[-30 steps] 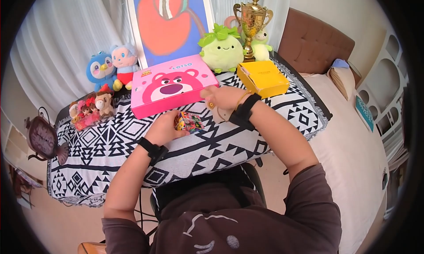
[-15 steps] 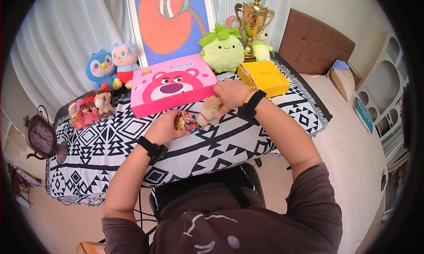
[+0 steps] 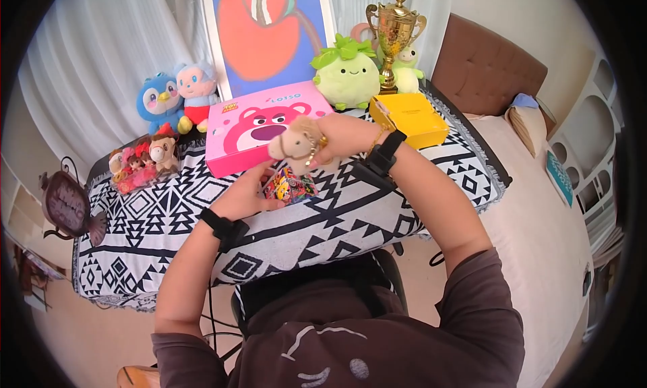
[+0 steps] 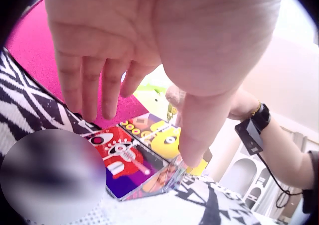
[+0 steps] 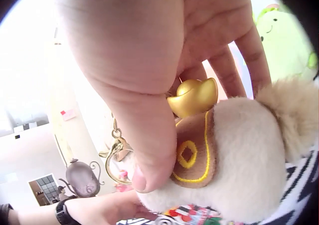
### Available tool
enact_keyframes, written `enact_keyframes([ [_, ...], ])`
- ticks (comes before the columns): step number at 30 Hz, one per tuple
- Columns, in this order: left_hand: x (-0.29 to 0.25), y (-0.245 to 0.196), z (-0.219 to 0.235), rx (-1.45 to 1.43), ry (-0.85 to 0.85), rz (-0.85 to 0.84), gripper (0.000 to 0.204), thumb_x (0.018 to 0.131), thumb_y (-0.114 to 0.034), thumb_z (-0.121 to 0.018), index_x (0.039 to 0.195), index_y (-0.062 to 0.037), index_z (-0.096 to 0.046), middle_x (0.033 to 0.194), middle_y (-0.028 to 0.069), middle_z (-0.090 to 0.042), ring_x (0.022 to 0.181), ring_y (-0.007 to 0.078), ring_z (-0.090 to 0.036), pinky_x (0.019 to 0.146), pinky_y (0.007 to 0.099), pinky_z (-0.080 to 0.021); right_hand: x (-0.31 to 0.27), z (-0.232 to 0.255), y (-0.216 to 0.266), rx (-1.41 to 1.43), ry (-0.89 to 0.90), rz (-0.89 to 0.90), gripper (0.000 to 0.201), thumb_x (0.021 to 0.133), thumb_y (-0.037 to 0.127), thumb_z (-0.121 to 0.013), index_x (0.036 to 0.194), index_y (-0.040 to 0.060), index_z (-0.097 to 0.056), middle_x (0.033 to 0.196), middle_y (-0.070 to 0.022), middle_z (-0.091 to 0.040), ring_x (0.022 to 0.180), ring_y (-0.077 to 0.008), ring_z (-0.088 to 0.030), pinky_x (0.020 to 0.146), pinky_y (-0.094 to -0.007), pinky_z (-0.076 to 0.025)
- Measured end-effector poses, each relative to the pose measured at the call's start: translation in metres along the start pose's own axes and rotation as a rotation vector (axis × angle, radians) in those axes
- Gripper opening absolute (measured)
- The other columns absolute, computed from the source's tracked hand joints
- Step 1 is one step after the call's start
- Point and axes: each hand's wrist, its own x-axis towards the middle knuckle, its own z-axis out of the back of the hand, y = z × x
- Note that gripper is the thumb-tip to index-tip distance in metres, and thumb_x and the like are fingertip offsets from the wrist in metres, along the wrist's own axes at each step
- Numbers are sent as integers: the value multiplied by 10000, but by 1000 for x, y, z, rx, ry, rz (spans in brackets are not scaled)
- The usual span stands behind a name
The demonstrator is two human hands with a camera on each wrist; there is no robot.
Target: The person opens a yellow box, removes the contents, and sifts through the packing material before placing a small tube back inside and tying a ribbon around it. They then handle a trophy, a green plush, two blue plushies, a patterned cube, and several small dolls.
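A small box with colourful printed sides (image 3: 290,189) (image 4: 124,160) stands on the patterned cloth (image 3: 269,243). My left hand (image 3: 242,194) (image 4: 149,40) holds it between the thumb at its near side and fingers at the far side. Just above and behind that box, my right hand (image 3: 347,140) (image 5: 149,80) grips a cream plush animal (image 3: 294,144) (image 5: 239,160), its head turned left. In the right wrist view the thumb presses the plush beside a brown, yellow-edged patch; a gold ingot-shaped ornament (image 5: 192,99) and a metal clasp (image 5: 115,160) show.
Behind the hands lie a pink bear-printed box (image 3: 232,160) and a yellow box (image 3: 412,122). A green plush (image 3: 348,81) and gold trophy (image 3: 396,37) stand farther back. Small dolls (image 3: 143,160), blue plushes (image 3: 162,101) and a dark clock-like ornament (image 3: 65,199) are leftward.
My right hand has raised the plush from beside the small box to above it and turned its head leftward. The left hand stays at the box; the head view has shifted slightly.
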Motion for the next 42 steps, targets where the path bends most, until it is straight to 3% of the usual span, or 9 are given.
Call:
enact_keyframes([
  [1, -1, -3, 6, -39, -21, 16, 798, 667, -164, -836, 1323, -9, -408, 1216, 118, -547, 1098, 221, -547, 954, 363, -421, 6, -3, 6, 2, 1, 1, 455, 669, 274, -789, 1044, 70, -631, 877, -123, -679, 818, -275, -656, 740, -371, -505],
  [3, -3, -10, 17, -76, -42, 31, 790, 684, -149, -825, 1332, -7, -397, 1235, 105, -537, 1114, 209, -540, 968, 365, -414, 16, -8, 18, -64, -138, 279, 441, 674, 294, -776, 1027, 68, -639, 894, -143, -675, 842, -303, -653, 744, -383, -506],
  [5, -7, -14, 25, -489, -104, -67, 815, 691, -137, -827, 1357, -8, -374, 1262, 103, -528, 1151, 183, -523, 977, 357, -423, 27, -14, 33, -115, -91, 227, 451, 662, 312, -778, 1016, 68, -643, 904, -156, -669, 860, -322, -646, 752, -398, -505],
  [6, -11, -13, 30, -503, -140, -74, 743, 724, -102, -802, 1343, -15, -399, 1240, 77, -544, 1145, 155, -521, 965, 321, -429, 36, -21, 32, -154, -91, 212, 453, 660, 313, -779, 1014, 67, -642, 903, -156, -667, 860, -324, -645, 753, -401, -504],
  [9, -15, -8, 38, -455, -131, -74, 719, 738, -87, -788, 1341, -8, -405, 1218, 78, -558, 1123, 157, -536, 956, 302, -430, 38, -32, 38, -152, -77, 200, 466, 663, 313, -781, 1033, 69, -635, 899, -157, -662, 855, -334, -640, 752, -409, -500],
  [14, -20, 4, 31, -406, -136, -6, 528, 762, -122, -774, 1229, -12, -553, 1091, 41, -626, 985, 111, -574, 876, 271, -465, 48, -42, 23, -111, -59, 250, 507, 670, 316, -789, 1035, 14, -611, 975, -174, -644, 920, -318, -628, 789, -388, -490],
  [28, -7, -28, 27, -285, -197, 57, 503, 728, -109, -795, 1176, 0, -594, 1011, 60, -649, 903, 111, -595, 810, 267, -488, 30, -30, 10, -44, -78, 254, 547, 670, 260, -800, 1103, 0, -588, 986, -180, -644, 924, -317, -629, 804, -369, -486],
  [42, -10, -14, 28, -300, -190, 62, 482, 755, -56, -763, 1198, -6, -578, 1033, 23, -643, 929, 82, -580, 839, 248, -470, 35, -35, 15, -32, -74, 225, 485, 684, 259, -791, 1063, 9, -618, 975, -164, -652, 917, -305, -633, 788, -369, -490],
])
